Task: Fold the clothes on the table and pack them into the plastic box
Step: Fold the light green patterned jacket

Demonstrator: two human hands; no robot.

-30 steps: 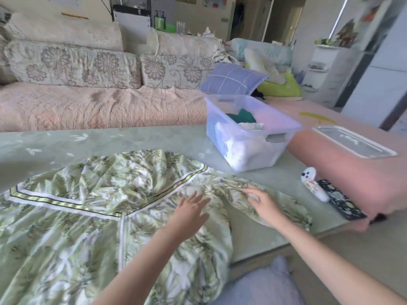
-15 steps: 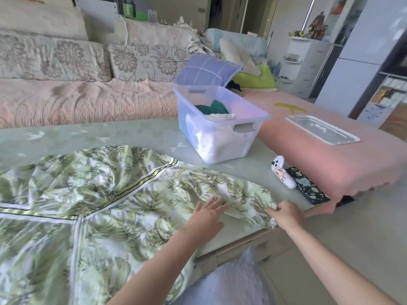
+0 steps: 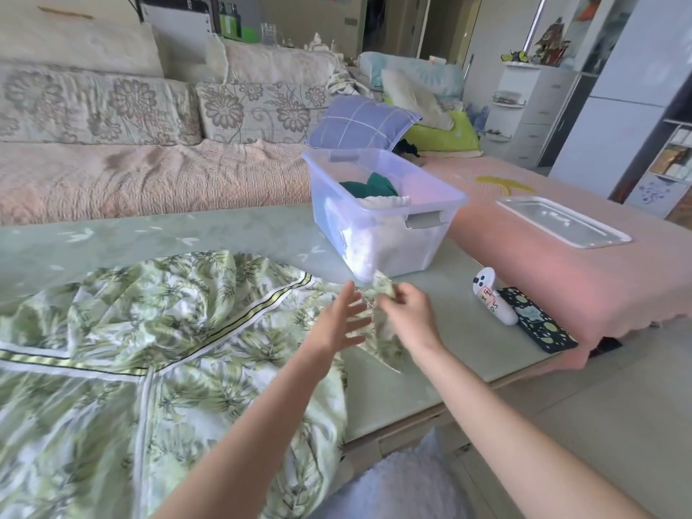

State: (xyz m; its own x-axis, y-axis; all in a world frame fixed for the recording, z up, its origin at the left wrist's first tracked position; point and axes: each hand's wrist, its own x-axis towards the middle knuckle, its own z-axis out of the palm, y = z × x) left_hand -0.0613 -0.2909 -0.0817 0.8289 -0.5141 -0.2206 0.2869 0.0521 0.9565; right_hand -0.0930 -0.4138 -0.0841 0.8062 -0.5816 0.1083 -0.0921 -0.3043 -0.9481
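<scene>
A large green leaf-print garment (image 3: pixel 149 350) with a striped band lies spread over the left half of the green table (image 3: pixel 187 234) and hangs off its near edge. My right hand (image 3: pixel 406 312) pinches the garment's right corner and lifts it off the table. My left hand (image 3: pixel 339 322) reaches toward that corner with its fingers spread and straight, just beside the cloth. The clear plastic box (image 3: pixel 389 204) stands behind my hands, holding white and dark green folded clothes.
The box's clear lid (image 3: pixel 561 222) lies on the pink-covered surface to the right. A white remote (image 3: pixel 492 299) and a dark patterned case (image 3: pixel 539 325) lie near the table's right edge. A sofa runs behind the table. A fluffy rug (image 3: pixel 404 485) is below.
My right hand has pulled the garment's right corner up and leftward from the table's edge. My left hand has lifted off the cloth and moved toward that corner.
</scene>
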